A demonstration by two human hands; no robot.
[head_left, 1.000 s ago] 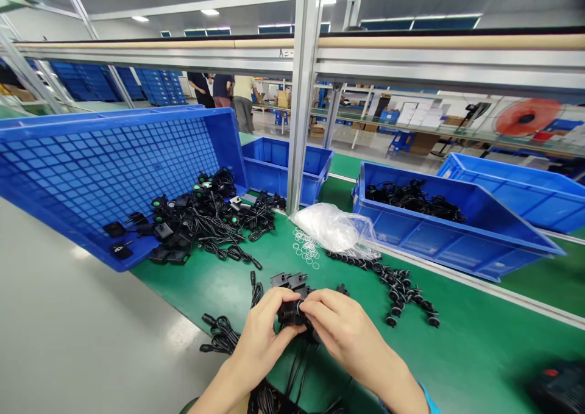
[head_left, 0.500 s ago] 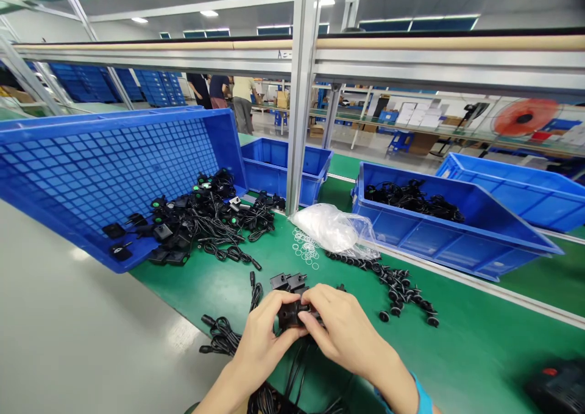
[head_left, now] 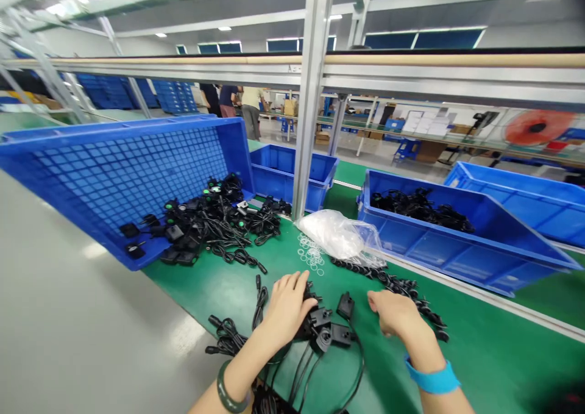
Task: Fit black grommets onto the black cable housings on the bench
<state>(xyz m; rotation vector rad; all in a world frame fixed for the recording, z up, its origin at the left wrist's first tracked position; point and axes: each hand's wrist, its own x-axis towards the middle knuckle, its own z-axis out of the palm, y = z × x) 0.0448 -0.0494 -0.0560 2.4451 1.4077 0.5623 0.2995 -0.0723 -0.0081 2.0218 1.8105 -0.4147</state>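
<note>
My left hand (head_left: 289, 309) lies over a cluster of small black boxes with spouts and cables (head_left: 321, 317), its fingers stretched out and its thumb apart. The hand hides part of that cluster. One more black box (head_left: 346, 306) stands just to the right, its cable curving down the table. My right hand (head_left: 397, 314) is beside a row of small black discs with pins (head_left: 411, 289). Its fingers are curled closed, and what they hold, if anything, is hidden. Thin white rings (head_left: 311, 255) are scattered beyond my hands, beside a clear plastic bag (head_left: 336, 234).
A tilted blue crate (head_left: 137, 164) at left spills black boxes and coiled cables (head_left: 219, 216). A blue bin (head_left: 439, 237) with black parts stands at the right rear, another blue bin (head_left: 278, 173) behind the metal post (head_left: 311, 103). Black cables (head_left: 231, 338) lie left of my left arm.
Both hands held a black box together; now they are apart. My right hand has moved right to the black discs, and my left hand rests on the cluster of boxes.
</note>
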